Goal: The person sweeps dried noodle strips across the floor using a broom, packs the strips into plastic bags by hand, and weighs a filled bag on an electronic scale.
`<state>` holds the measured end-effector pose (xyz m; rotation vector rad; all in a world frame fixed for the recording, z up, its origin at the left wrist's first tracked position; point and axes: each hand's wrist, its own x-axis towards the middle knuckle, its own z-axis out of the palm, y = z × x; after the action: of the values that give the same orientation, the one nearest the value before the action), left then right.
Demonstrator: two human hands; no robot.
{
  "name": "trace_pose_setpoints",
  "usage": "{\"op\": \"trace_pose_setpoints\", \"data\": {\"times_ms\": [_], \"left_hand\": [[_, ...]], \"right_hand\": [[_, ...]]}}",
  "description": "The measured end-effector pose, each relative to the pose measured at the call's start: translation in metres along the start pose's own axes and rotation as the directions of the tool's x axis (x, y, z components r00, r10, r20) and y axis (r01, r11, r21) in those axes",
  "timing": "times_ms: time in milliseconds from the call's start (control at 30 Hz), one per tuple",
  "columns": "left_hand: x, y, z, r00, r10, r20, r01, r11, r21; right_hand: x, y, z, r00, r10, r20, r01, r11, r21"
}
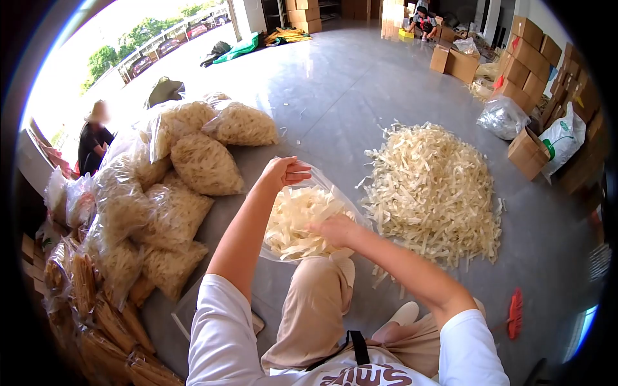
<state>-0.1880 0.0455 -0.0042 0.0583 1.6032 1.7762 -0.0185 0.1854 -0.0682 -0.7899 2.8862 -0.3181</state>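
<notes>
Strips (290, 222), pale and curled, are held loosely in a clear bag (329, 186) just beyond the knees, its mouth spread wide. The left hand (283, 172) is set at the far rim, its fingers partly extended and lightly bent; whether any film is pinched cannot be told. The right hand (335, 230) is lowered onto the strips inside, fingertips blurred and partly hidden, so neither its opening nor any hold can be told.

The strips look light, thin and springy, likely to be pressed down easily and to be caught on one another; they are best taken in loose handfuls. The bag seems thin, limp and a little slippery, easily torn if dragged, and is best gripped by a gathered fold of its rim.

More strips are piled in a heap (428, 193) on the floor (322, 96), right of the bag. Similar strips are packed in bulging full bags (206, 164), stacked on the left. Below these, long, thin bundles (109, 321) are wrapped in clear plastic. At the right, a carton (529, 154) is placed beside a white sack (566, 141); the contents of both cannot be made out.
</notes>
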Motion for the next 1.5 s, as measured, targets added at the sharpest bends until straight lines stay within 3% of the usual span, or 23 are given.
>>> {"op": "trace_pose_setpoints", "data": {"times_ms": [67, 167, 400, 467, 500, 533, 600, 633, 667, 700, 800, 867, 967, 1000, 1067, 1100, 1167, 1267, 1333, 1367, 1433, 1467, 1500], "left_hand": [[-0.005, -0.005, 0.004, 0.999, 0.031, -0.020, -0.032, 0.998, -0.051], [-0.013, -0.009, 0.010, 0.994, 0.087, -0.058, -0.095, 0.985, -0.147], [-0.054, -0.009, 0.027, 0.987, 0.133, 0.094, -0.129, 0.990, -0.051], [-0.067, -0.010, 0.031, 0.987, 0.125, 0.105, -0.126, 0.992, 0.001], [-0.076, -0.009, 0.035, 0.984, 0.142, 0.103, -0.146, 0.989, 0.033], [-0.087, -0.007, 0.044, 0.982, 0.157, 0.104, -0.164, 0.984, 0.065], [-0.105, -0.006, 0.061, 0.978, 0.169, 0.121, -0.181, 0.979, 0.093], [-0.112, -0.008, 0.068, 0.964, 0.194, 0.183, -0.208, 0.976, 0.063], [-0.119, -0.010, 0.078, 0.944, 0.214, 0.249, -0.228, 0.973, 0.028], [-0.127, -0.011, 0.096, 0.933, 0.207, 0.293, -0.221, 0.975, 0.014], [-0.146, -0.023, 0.147, 0.880, 0.175, 0.441, -0.194, 0.981, -0.001], [-0.146, -0.042, 0.183, 0.828, 0.095, 0.553, -0.107, 0.994, -0.009], [-0.117, -0.099, 0.233, 0.812, -0.001, 0.583, 0.062, 0.995, -0.084], [-0.100, -0.130, 0.244, 0.839, -0.067, 0.541, 0.142, 0.985, -0.098], [-0.063, -0.208, 0.256, 0.891, -0.220, 0.397, 0.286, 0.951, -0.114], [-0.049, -0.248, 0.254, 0.907, -0.304, 0.292, 0.350, 0.929, -0.119], [-0.031, -0.312, 0.247, 0.811, -0.575, 0.110, 0.584, 0.807, -0.087], [-0.013, -0.393, 0.223, 0.812, -0.584, 0.006, 0.578, 0.805, 0.134], [-0.003, -0.411, 0.215, 0.822, -0.469, -0.323, 0.569, 0.689, 0.448], [0.006, -0.419, 0.211, 0.812, -0.484, -0.326, 0.583, 0.674, 0.453], [0.018, -0.415, 0.205, 0.930, -0.205, -0.306, 0.367, 0.428, 0.826], [0.028, -0.419, 0.200, 0.923, -0.221, -0.314, 0.381, 0.416, 0.826], [0.038, -0.421, 0.193, 0.973, -0.132, -0.192, 0.225, 0.330, 0.917]], "right_hand": [[0.001, 0.024, 0.005, 0.960, 0.270, -0.073, -0.278, 0.953, -0.124], [-0.013, 0.021, -0.018, 0.894, 0.425, -0.142, -0.446, 0.876, -0.184], [-0.039, 0.017, -0.064, 0.971, 0.119, -0.208, -0.152, 0.977, -0.152], [-0.053, 0.005, -0.086, 0.943, 0.220, -0.251, -0.193, 0.973, 0.129], [-0.060, 0.010, -0.081, 0.881, 0.193, -0.431, -0.141, 0.978, 0.150], [-0.070, 0.010, -0.085, 0.880, 0.206, -0.427, -0.154, 0.976, 0.154], [-0.095, 0.013, -0.089, 0.606, 0.265, -0.750, -0.049, 0.953, 0.297], [-0.109, 0.019, -0.086, 0.601, 0.297, -0.742, -0.084, 0.947, 0.310], [-0.125, 0.027, -0.081, 0.489, 0.422, -0.763, -0.072, 0.891, 0.447], [-0.143, 0.035, -0.075, 0.363, 0.543, -0.758, -0.044, 0.822, 0.568], [-0.196, 0.075, -0.031, 0.233, 0.737, -0.634, -0.170, 0.673, 0.720], [-0.234, 0.104, 0.003, 0.215, 0.774, -0.596, -0.302, 0.633, 0.713], [-0.285, 0.141, 0.059, 0.103, 0.918, -0.382, -0.491, 0.381, 0.783], [-0.301, 0.155, 0.087, 0.085, 0.924, -0.372, -0.494, 0.363, 0.790], [-0.328, 0.173, 0.135, 0.060, 0.935, -0.349, -0.711, 0.286, 0.643], [-0.339, 0.167, 0.141, 0.051, 0.981, -0.190, -0.668, 0.175, 0.724], [-0.363, 0.170, 0.176, 0.048, 0.988, -0.146, -0.722, 0.135, 0.679], [-0.388, 0.169, 0.198, 0.058, 0.998, -0.016, -0.714, 0.053, 0.698], [-0.409, 0.180, 0.226, 0.008, 0.993, 0.115, -0.780, -0.065, 0.622], [-0.420, 0.189, 0.238, 0.001, 0.991, 0.135, -0.782, -0.084, 0.618], [-0.430, 0.204, 0.251, 0.064, 0.982, 0.175, -0.823, -0.048, 0.567], [-0.432, 0.212, 0.255, 0.064, 0.978, 0.197, -0.824, -0.060, 0.564], [-0.432, 0.220, 0.254, 0.102, 0.973, 0.205, -0.853, -0.020, 0.522]]}}
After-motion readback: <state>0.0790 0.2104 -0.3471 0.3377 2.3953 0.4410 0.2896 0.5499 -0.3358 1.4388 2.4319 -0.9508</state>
